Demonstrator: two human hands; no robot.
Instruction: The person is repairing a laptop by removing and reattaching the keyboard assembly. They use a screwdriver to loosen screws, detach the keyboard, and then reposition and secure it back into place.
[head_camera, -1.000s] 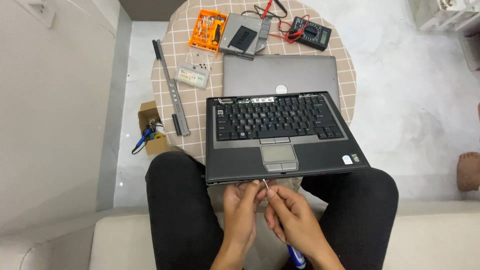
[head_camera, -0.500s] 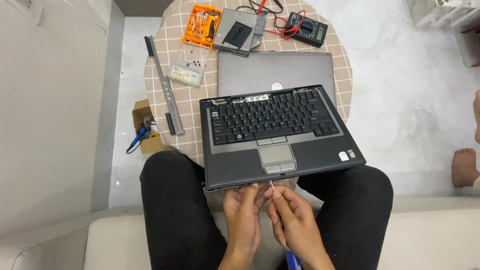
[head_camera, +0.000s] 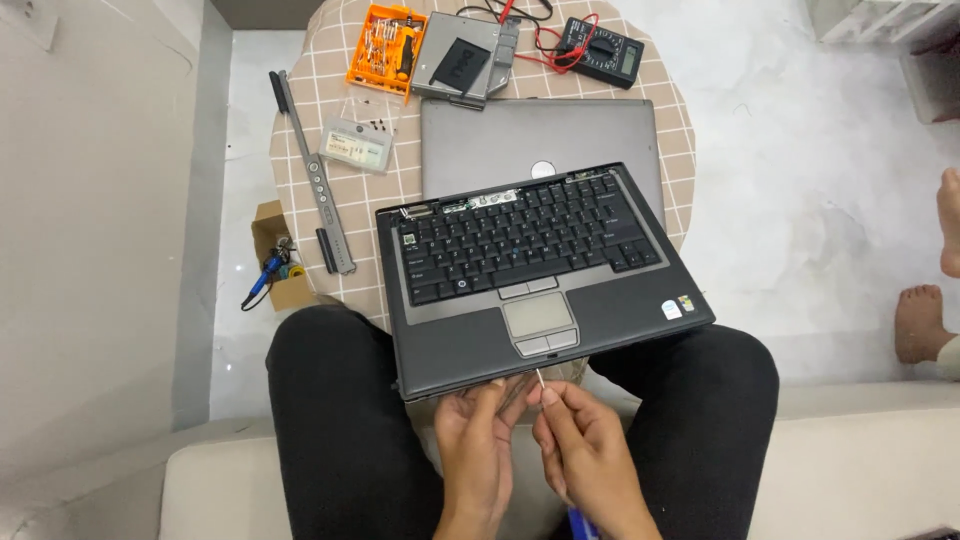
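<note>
Checked round table (head_camera: 310, 110) on pale marble floor (head_camera: 800, 200)

Laptop bases with keyboard: one (head_camera: 540, 270)
Closed grey laptops behind it: one (head_camera: 540, 135)
Orange bit sets: one (head_camera: 387, 47)
Multimeters: one (head_camera: 600, 50)
Clear screw boxes: one (head_camera: 357, 146)
Hands: two, left hand (head_camera: 478, 450), right hand (head_camera: 585, 455)

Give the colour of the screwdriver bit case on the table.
Orange, the bit case, clearest in the head view.

Grey laptop (head_camera: 540, 290) with black keys, beige checked tablecloth (head_camera: 300, 150) (white grid lines), orange bit case (head_camera: 386, 48).
</note>
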